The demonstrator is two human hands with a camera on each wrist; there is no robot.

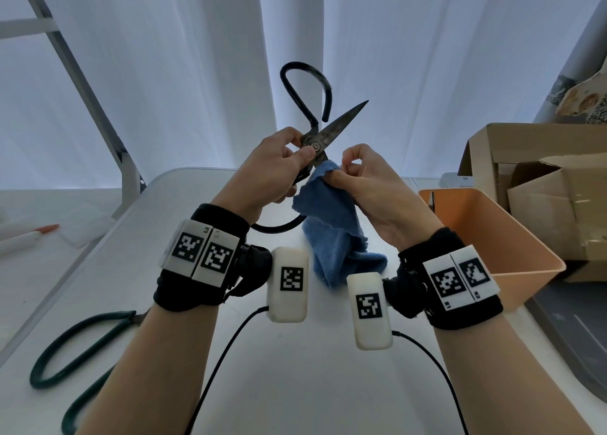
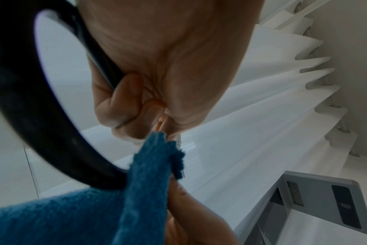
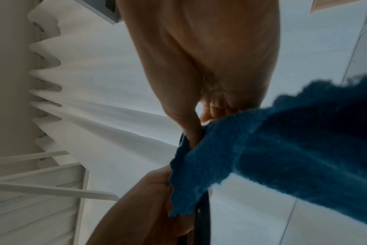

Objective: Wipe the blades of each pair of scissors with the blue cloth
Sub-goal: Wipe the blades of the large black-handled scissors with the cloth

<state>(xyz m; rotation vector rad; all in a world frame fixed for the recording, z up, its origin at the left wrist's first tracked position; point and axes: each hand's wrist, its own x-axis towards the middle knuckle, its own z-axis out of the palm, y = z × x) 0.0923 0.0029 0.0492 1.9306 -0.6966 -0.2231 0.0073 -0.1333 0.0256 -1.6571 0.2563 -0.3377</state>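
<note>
The left hand (image 1: pixel 269 168) gripped a pair of black iron scissors with large looped handles (image 1: pixel 315 139) at the pivot, thumb pressed just beside the rivet and fingers curled round the lower handle, holding them up above the white table (image 1: pixel 295 385). The blades stood wide apart: one dark, tarnished blade rose up and to the right of the grip, while the other ran down from the pivot into the blue terry cloth (image 1: pixel 331 231). One handle loop arched above the grip; the other curved below the left wrist. The right hand (image 1: pixel 371 191) pinched the upper edge of the cloth between thumb and curled fingers, right against the lower blade, just beside the left hand's fingers. The rest of the cloth hung down from that pinch, its lower end resting on the table. Below the left forearm lay green-handled scissors (image 1: pixel 75 356) on the table; an orange plastic bin (image 1: pixel 505 241) stood right of the right wrist.
</note>
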